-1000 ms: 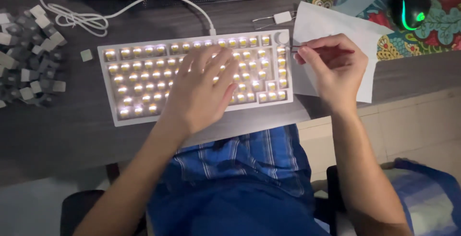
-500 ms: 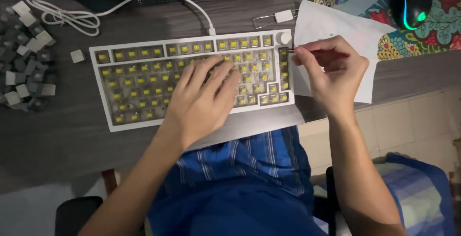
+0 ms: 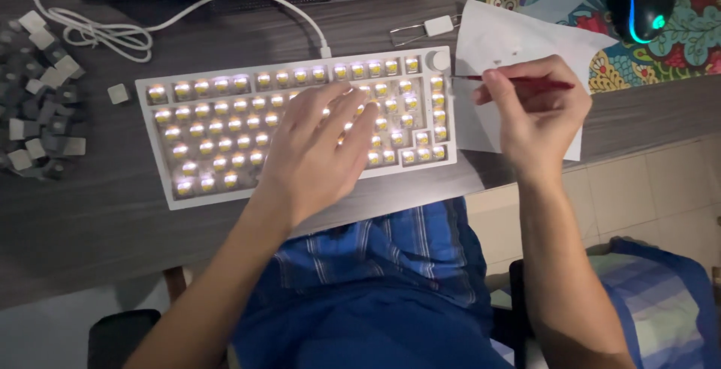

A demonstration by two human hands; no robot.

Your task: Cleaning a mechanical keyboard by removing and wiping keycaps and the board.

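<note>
Fingers of the right hand [image 3: 537,117] pinch a thin red-handled brush [image 3: 518,81], its tip at the right edge of the keyboard [image 3: 293,125]. The left hand [image 3: 319,151] lies flat and open on the keyboard's lit, uncapped switches, steadying it. The step looks like brushing the rightmost switch column; the next stroke calls for a light, precise touch. Right of the keyboard, under the brush, lies a white paper sheet [image 3: 511,46]. Left of the keyboard sits a heap of grey keycaps [image 3: 41,95]; behind its right corner, a wire keycap puller [image 3: 420,29].
</note>
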